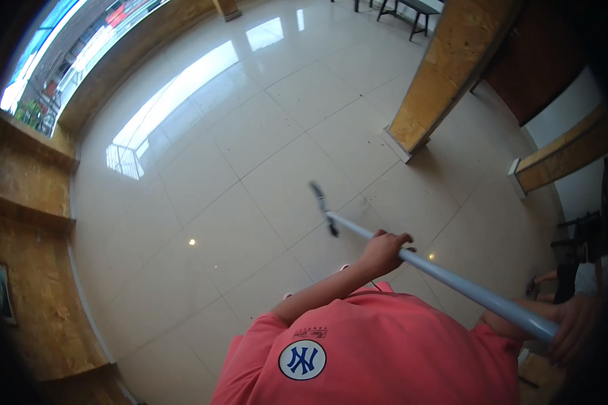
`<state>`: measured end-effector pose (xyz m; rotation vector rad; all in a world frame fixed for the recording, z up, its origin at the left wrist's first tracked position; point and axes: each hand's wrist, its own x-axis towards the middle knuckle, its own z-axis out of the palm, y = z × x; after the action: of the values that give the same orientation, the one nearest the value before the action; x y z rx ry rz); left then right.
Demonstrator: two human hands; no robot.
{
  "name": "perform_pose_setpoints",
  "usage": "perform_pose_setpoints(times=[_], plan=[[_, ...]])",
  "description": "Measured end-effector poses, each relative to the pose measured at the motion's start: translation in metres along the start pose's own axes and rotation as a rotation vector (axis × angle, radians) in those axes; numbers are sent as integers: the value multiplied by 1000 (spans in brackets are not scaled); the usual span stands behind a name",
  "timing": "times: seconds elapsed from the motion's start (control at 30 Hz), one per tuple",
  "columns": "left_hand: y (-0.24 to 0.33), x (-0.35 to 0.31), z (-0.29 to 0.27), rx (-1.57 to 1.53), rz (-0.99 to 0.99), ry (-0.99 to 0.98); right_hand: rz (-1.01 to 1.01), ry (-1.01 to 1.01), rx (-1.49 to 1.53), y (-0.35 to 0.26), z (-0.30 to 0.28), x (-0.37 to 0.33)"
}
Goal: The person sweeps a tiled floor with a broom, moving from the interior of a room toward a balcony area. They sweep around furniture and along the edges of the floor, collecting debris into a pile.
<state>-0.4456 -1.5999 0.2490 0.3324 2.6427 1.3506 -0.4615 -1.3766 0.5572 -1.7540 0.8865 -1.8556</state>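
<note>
A broom (469, 289) with a long grey-blue pole slants across the floor in front of me, from lower right to the middle. Its narrow dark head (332, 225) is on or close to the tiles and blurred, so the bristles cannot be made out. My left hand (385, 251) is closed round the pole partway along, the forearm crossing in front of my pink shirt. Near the pole's upper end, at the right, my right hand (575, 331) is wrapped round it, partly lost in the dark rim of the picture.
Glossy pale tiles (203, 202) carry scattered dark specks. A wood-patterned pillar (439, 74) stands ahead right, another pillar (561, 155) beyond it. Wood-panelled wall (27, 250) runs along the left. A dark bench (412, 10) is at the far end. Another person (566, 280) is seated at right.
</note>
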Motion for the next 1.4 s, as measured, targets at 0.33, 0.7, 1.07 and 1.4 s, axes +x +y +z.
perform_pose_setpoints(times=[0.33, 0.7, 1.07, 1.4], plan=[[-254, -293, -97, 240, -892, 233, 637, 263, 242, 315, 47, 25], [-322, -174, -160, 67, -467, 430, 322, 57, -111, 354, 52, 176], [-234, -187, -293, 131, -300, 481, -26, -440, 194, 291, -7, 252], [-386, -459, -228, 299, -1272, 679, 665, -424, 389, 599, 169, 241]])
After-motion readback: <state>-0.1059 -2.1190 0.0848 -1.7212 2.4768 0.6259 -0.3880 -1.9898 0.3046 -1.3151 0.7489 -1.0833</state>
